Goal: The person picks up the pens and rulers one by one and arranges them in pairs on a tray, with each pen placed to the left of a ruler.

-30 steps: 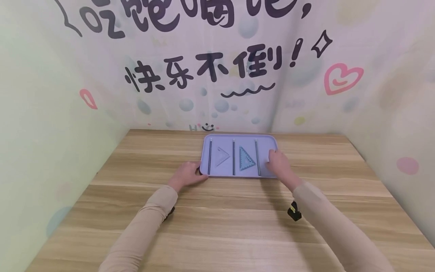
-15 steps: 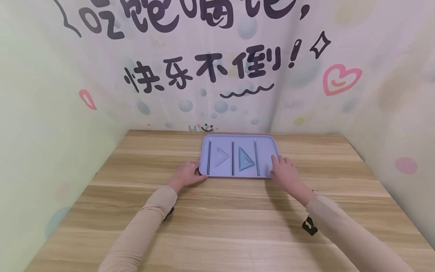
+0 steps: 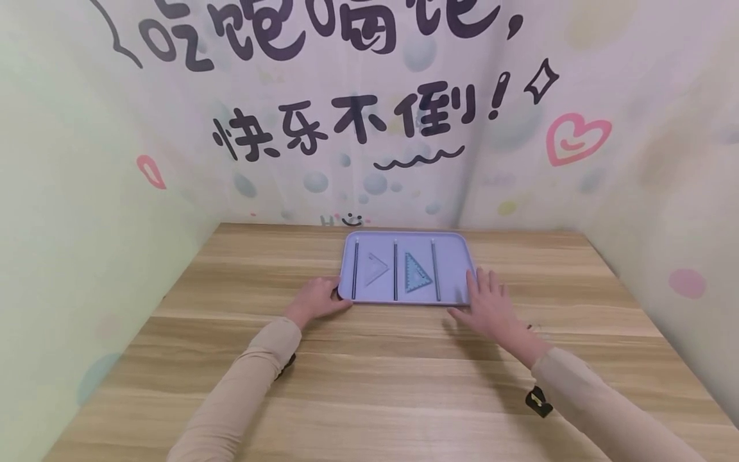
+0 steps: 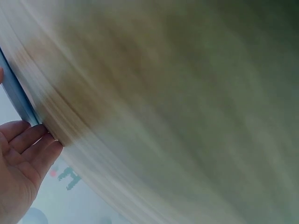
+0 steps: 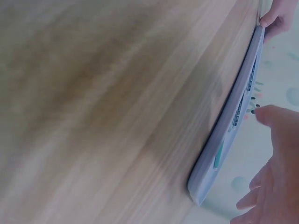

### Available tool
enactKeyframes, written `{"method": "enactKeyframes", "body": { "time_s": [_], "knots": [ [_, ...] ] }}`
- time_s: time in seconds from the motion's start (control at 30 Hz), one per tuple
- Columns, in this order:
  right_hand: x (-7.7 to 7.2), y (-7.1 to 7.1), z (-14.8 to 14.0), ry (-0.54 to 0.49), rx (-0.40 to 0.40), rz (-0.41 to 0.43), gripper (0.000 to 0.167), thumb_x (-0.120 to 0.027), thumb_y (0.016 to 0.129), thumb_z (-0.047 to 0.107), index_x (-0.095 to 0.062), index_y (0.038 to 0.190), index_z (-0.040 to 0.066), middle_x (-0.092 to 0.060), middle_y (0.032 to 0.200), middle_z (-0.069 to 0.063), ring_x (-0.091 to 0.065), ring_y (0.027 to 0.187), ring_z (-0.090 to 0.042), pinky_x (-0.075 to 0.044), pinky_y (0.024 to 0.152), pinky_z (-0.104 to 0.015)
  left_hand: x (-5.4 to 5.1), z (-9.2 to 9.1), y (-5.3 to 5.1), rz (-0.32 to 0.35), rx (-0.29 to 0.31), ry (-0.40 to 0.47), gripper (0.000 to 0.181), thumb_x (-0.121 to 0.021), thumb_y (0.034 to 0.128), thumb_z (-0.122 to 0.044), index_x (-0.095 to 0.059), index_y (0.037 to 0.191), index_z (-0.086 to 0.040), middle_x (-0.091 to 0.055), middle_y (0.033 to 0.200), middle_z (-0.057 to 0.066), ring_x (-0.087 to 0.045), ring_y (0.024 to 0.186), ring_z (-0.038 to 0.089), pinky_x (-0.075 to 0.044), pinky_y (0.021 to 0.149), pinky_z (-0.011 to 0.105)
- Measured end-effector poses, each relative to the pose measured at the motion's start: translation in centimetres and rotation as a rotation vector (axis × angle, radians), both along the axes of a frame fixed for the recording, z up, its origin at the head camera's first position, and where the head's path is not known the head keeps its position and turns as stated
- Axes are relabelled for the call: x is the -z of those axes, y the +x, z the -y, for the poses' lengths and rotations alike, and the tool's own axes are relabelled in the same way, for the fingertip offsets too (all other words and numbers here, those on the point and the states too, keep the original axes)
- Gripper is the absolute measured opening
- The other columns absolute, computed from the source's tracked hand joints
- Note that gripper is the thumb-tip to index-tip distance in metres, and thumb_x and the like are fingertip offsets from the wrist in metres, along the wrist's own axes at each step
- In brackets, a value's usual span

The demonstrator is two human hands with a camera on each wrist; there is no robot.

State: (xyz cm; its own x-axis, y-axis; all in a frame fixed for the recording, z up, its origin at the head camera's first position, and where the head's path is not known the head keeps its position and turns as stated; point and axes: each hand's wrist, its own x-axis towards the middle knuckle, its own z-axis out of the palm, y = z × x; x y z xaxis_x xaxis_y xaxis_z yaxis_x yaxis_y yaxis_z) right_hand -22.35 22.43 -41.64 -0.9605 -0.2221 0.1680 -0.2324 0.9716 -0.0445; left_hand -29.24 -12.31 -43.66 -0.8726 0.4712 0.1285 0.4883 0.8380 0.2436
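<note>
A lavender tray lies on the table against the back wall. Across it lie three thin pencils, two dark ones and a greyer one. Between them are a clear set square and a blue set square. My left hand holds the tray's front left corner, thumb at the front edge and fingers along the left side. At the front right corner is my right hand, fingers spread and thumb apart; the right wrist view shows this hand without a grip on the tray.
The wood-grain table stretches in front of the tray. A printed cloth wall stands close behind it, with side walls at left and right. Black wrist mounts hang below the sleeves.
My right hand has drawn back from the tray's right compartment to its front right corner, and its fingers have spread. The left hand has stayed at the left corner.
</note>
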Motion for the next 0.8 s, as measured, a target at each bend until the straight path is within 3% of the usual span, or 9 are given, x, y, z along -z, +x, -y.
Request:
{"method": "enactKeyframes", "body": {
  "time_s": [0.33, 0.8],
  "knots": [
    [0.8, 1.0, -0.4, -0.005, -0.034, 0.028, 0.095, -0.051, 0.08, 0.061, -0.021, 0.138, -0.008, -0.016, 0.142, -0.032, -0.012, 0.128, -0.052, -0.012, 0.098, -0.065, 0.0, 0.0, 0.1, 0.006, -0.003, 0.003, 0.045, -0.065, 0.078, -0.042, -0.059, 0.098, -0.003, -0.059, 0.074, 0.005, -0.05, 0.065, 0.016, -0.047, 0.067, 0.034],
    [1.4, 2.2, -0.6, -0.052, 0.007, 0.017, 0.096, -0.051, 0.079, 0.062, -0.023, 0.137, -0.008, -0.02, 0.139, -0.033, -0.014, 0.126, -0.054, -0.015, 0.096, -0.066, -0.1, 0.0, 0.2, -0.002, -0.002, 0.005, 0.046, -0.066, 0.0779, -0.042, -0.059, 0.101, -0.002, -0.061, 0.076, 0.006, -0.051, 0.065, 0.016, -0.047, 0.068, 0.035]
  ]
}}
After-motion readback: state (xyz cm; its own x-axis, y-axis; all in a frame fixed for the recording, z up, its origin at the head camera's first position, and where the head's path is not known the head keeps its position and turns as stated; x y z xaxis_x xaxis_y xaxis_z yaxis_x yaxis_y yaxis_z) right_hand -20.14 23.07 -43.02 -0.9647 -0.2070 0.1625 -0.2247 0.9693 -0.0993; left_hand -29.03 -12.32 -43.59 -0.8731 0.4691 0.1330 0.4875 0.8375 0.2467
